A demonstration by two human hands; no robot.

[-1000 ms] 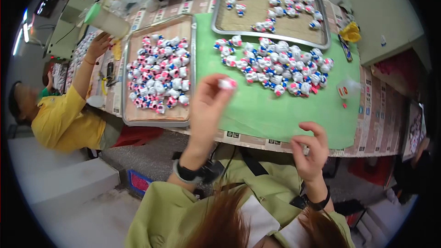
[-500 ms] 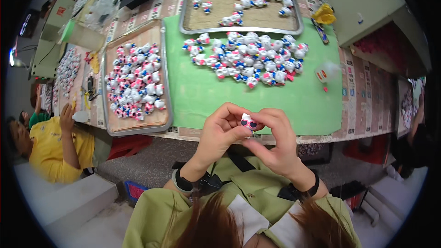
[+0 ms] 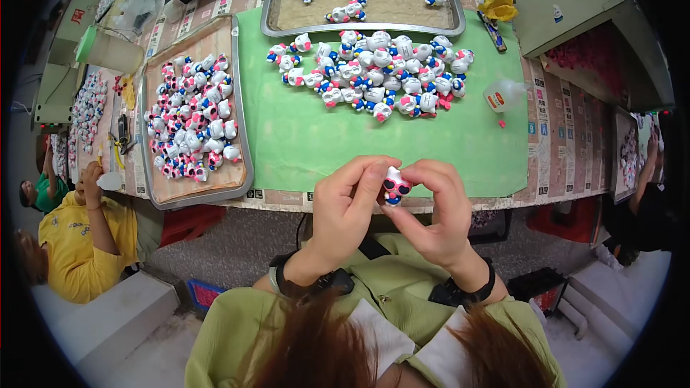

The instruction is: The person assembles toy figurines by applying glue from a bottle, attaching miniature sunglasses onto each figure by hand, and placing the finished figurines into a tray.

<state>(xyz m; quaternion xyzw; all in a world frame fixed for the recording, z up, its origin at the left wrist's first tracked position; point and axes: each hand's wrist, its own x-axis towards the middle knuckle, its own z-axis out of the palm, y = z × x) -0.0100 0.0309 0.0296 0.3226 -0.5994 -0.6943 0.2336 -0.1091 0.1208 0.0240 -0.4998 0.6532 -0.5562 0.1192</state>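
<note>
In front of my chest, just off the table's near edge, a small white toy figurine (image 3: pixel 394 187) with dark heart-shaped glasses in pink frames and a blue body is held upright. My left hand (image 3: pixel 341 205) is closed, thumb and forefinger pinching it from the left. Thumb and forefinger of my right hand (image 3: pixel 440 217) grip its other side. Beyond my hands lies a green mat (image 3: pixel 309 154), on which a heap of similar white, blue and pink figurines (image 3: pixel 381 75) is piled.
Left of the mat, a metal tray (image 3: pixel 243 111) holds many figurines with glasses. A second tray (image 3: pixel 359 31) with scattered figurines is at the back. On the right are a small clear bottle (image 3: pixel 503 95) and a yellow cloth (image 3: pixel 499 5). A person in yellow (image 3: pixel 86 241) sits at left.
My view has shifted slightly, so the trays and heap appear higher and further left. The figurine has been turned, showing its blue body; my left fingers now pinch it nearer its top.
</note>
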